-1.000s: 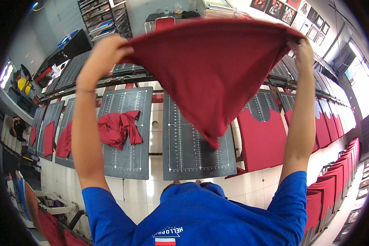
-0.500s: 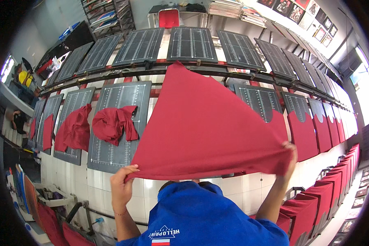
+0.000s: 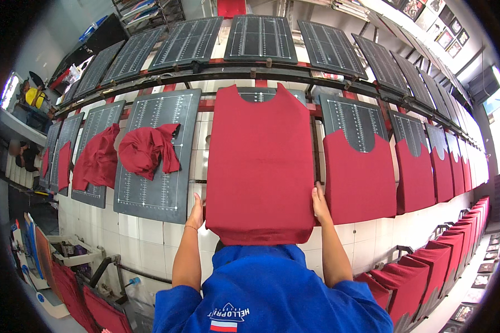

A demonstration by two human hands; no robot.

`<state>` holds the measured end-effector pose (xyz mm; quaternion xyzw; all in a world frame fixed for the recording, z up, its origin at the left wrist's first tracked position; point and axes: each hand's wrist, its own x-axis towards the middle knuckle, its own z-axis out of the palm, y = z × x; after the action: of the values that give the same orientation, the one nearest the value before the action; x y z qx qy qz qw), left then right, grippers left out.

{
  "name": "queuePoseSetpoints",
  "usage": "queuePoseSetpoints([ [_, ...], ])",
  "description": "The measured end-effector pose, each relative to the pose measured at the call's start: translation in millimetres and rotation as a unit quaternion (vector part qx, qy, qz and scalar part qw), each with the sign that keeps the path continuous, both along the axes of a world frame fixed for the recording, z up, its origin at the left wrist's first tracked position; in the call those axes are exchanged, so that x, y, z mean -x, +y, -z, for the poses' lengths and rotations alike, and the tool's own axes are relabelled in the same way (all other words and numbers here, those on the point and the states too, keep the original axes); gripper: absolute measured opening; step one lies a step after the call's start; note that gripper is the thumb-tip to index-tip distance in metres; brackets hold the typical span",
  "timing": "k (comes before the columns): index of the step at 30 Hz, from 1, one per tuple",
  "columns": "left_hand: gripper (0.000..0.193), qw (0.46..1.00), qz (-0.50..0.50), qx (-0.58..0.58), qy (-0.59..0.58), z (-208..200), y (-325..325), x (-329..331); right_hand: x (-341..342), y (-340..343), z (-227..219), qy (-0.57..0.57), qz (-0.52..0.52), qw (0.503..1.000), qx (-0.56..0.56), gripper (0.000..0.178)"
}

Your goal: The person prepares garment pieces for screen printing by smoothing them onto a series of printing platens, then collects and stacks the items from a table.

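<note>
Over the centre dark platen (image 3: 259, 95) lies a smooth, flat red shirt (image 3: 259, 166), its long axis running near to far, neckline at the far end, hem nearest. Left hand (image 3: 196, 212) and right hand (image 3: 320, 205) press flat, fingers together, against its near side edges.
</note>
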<state>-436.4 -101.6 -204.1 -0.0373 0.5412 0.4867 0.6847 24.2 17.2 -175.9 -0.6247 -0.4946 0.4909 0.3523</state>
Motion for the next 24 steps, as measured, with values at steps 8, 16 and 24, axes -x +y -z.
queuePoseSetpoints([
  [8,0.028,0.956,0.063,-0.066,0.277,37.1,-107.3,-8.6,-70.0,-133.7,43.1,0.207,0.060,0.952,0.217,0.026],
  [16,0.023,0.943,0.113,0.074,0.305,49.7,-170.3,-3.7,-88.2,-191.0,37.9,0.015,0.096,0.927,0.363,0.007],
  [24,0.032,0.719,0.543,-0.016,0.434,-50.2,-79.3,-1.5,-52.3,-44.4,-36.5,-0.232,-0.176,0.925,0.243,0.030],
])
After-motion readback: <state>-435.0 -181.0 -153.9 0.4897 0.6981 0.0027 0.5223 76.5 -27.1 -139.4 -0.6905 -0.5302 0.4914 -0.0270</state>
